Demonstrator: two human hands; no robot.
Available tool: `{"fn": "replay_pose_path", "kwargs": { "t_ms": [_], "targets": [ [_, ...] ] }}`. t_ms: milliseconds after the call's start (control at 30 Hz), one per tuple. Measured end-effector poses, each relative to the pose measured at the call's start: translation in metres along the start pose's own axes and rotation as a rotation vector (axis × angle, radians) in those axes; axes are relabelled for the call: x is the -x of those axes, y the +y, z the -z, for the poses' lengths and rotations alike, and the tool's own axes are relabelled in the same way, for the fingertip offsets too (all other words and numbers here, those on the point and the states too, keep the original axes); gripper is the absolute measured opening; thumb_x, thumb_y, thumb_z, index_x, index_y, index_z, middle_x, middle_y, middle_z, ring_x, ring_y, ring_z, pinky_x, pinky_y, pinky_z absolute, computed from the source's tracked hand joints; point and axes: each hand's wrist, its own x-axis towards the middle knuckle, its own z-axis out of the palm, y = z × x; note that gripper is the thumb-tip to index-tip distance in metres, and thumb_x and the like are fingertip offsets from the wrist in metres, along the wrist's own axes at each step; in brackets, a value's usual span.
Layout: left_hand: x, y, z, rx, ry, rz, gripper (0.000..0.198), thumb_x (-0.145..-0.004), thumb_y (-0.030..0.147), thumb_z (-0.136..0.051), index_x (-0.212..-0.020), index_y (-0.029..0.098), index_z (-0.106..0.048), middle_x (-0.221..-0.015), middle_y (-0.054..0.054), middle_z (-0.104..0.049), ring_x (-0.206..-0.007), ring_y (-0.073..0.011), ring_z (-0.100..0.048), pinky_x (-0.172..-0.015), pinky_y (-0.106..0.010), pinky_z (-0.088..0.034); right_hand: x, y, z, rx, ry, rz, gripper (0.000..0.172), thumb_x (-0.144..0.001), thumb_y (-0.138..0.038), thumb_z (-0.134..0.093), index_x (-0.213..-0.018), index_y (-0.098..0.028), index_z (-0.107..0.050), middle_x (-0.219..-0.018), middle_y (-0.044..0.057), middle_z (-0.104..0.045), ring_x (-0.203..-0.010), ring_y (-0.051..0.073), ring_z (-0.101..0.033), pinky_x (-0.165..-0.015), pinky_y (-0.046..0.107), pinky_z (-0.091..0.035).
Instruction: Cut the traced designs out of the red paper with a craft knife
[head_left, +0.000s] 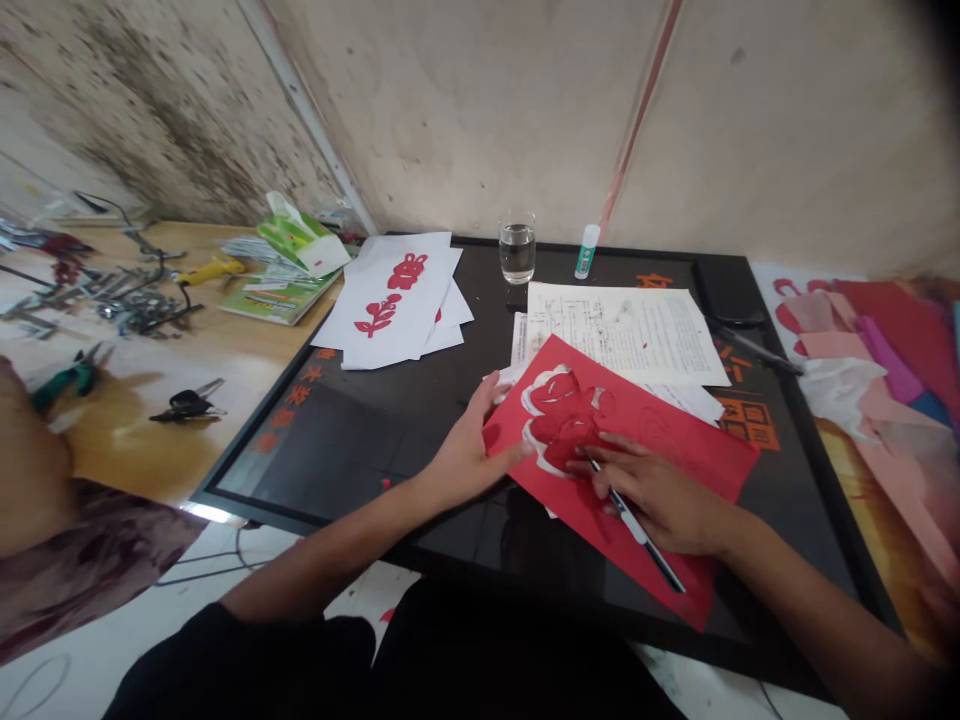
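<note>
A red paper sheet [675,450] lies aslant on the dark table, with a flower-like pattern partly cut out of it and white showing through the gaps. My left hand [472,445] rests at its left edge, thumb and fingers stretched apart, the thumb reaching over the paper. In my right hand [656,490] is a slim, pen-shaped craft knife [634,520], black with a silver middle. Its front end points down at the cut pattern, and the tip is too small to make out. Beneath the red sheet are printed pages [630,330].
White sheets [397,300] with red paper cut-outs lie at the back left. Behind stand a glass of water [517,248] and a glue stick [587,252]. Coloured paper scraps [885,370] lie right. Another person's arm [34,460], pliers [71,380] and metal parts [142,300] are left.
</note>
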Motion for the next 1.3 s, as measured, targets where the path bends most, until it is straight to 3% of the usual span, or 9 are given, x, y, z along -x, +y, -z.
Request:
{"fn": "replay_pose_path", "kwargs": {
  "t_ms": [67, 167, 433, 733, 933, 1000, 1100, 1200, 1300],
  "targets": [
    [0.016, 0.002, -0.007, -0.389, 0.027, -0.304, 0.091, -0.084, 0.046, -0.07, -0.154, 0.025, -0.017, -0.156, -0.015, -0.032, -0.144, -0.035, -0.027, -0.118, -0.059, -0.017, -0.002, 0.002, -0.002, -0.013, 0.004, -0.003, 0.019, -0.083, -0.007, -0.048, -0.092, -0.024, -0.05, -0.136, 0.006, -0.06, -0.14, 0.021, -0.041, -0.117, 0.05, -0.028],
    [0.035, 0.002, -0.024, -0.783, -0.307, -0.63, 0.055, -0.099, 0.038, -0.049, -0.149, 0.021, -0.034, -0.152, -0.007, -0.041, -0.148, -0.0241, -0.022, -0.121, -0.05, 0.009, -0.003, 0.004, -0.003, 0.006, 0.013, -0.017, 0.017, -0.086, -0.01, -0.049, -0.095, -0.024, -0.051, -0.125, 0.006, -0.066, -0.138, 0.021, -0.044, -0.118, 0.051, -0.028],
    [0.047, 0.001, -0.045, -0.882, -0.525, -0.595, 0.058, -0.102, 0.05, -0.03, -0.14, 0.01, -0.047, -0.148, -0.01, -0.046, -0.14, -0.0248, -0.038, -0.122, -0.045, -0.006, -0.005, 0.006, -0.004, 0.085, -0.014, -0.009, 0.015, -0.091, -0.015, -0.048, -0.103, -0.022, -0.054, -0.139, 0.008, -0.059, -0.139, 0.023, -0.043, -0.117, 0.05, -0.031],
    [0.061, 0.005, -0.05, -0.854, -0.56, -0.629, 0.05, -0.102, 0.041, -0.034, -0.144, 0.015, -0.043, -0.154, -0.007, -0.039, -0.141, -0.0258, -0.035, -0.119, -0.049, -0.018, -0.003, 0.006, -0.007, 0.102, -0.012, 0.004, 0.041, -0.082, -0.009, -0.05, -0.121, -0.021, -0.051, -0.147, 0.01, -0.05, -0.143, 0.022, -0.036, -0.118, 0.051, -0.029],
    [0.053, 0.016, -0.037, -0.658, -0.549, -0.734, 0.042, -0.099, 0.047, -0.043, -0.129, 0.021, -0.057, -0.142, -0.002, -0.054, -0.136, -0.0195, -0.042, -0.116, -0.038, -0.029, -0.009, 0.001, -0.009, 0.101, -0.021, 0.015, 0.046, -0.079, -0.007, -0.053, -0.122, -0.023, -0.053, -0.145, 0.006, -0.052, -0.141, 0.025, -0.038, -0.117, 0.055, -0.029],
    [0.047, 0.014, -0.023, -0.698, -0.303, -0.615, 0.034, -0.099, 0.042, -0.046, -0.121, 0.021, -0.062, -0.13, -0.005, -0.062, -0.125, -0.0209, -0.051, -0.109, -0.039, -0.037, -0.008, 0.001, -0.005, 0.087, 0.025, 0.037, 0.034, -0.081, -0.011, -0.056, -0.113, -0.023, -0.056, -0.142, 0.006, -0.056, -0.138, 0.026, -0.043, -0.115, 0.054, -0.033],
    [0.039, 0.002, -0.002, -0.921, 0.1, -0.155, 0.038, -0.092, 0.047, -0.056, -0.114, 0.017, -0.064, -0.115, -0.013, -0.064, -0.108, -0.0294, -0.056, -0.092, -0.046, -0.045, 0.004, 0.014, 0.005, 0.084, 0.29, -0.074, 0.01, -0.086, -0.021, -0.059, -0.095, -0.024, -0.054, -0.134, 0.008, -0.062, -0.128, 0.026, -0.054, -0.104, 0.05, -0.046],
    [0.036, -0.012, 0.006, -0.917, 0.124, 0.106, 0.036, -0.084, 0.051, -0.067, -0.096, 0.017, -0.068, -0.105, -0.011, -0.061, -0.098, -0.0291, -0.056, -0.084, -0.046, -0.046, 0.02, 0.038, 0.011, 0.175, 0.56, -0.404, 0.01, -0.089, -0.03, -0.058, -0.093, -0.024, -0.05, -0.126, 0.012, -0.066, -0.119, 0.031, -0.06, -0.095, 0.053, -0.05],
    [0.037, -0.017, -0.001, -0.821, 0.084, 0.144, 0.019, -0.087, 0.035, -0.065, -0.078, 0.019, -0.065, -0.098, -0.006, -0.06, -0.095, -0.0241, -0.056, -0.082, -0.04, -0.045, 0.031, 0.056, 0.009, 0.293, 0.541, -0.547, 0.01, -0.088, -0.031, -0.056, -0.093, -0.024, -0.051, -0.119, 0.013, -0.069, -0.11, 0.035, -0.065, -0.089, 0.054, -0.051]
  ]
}}
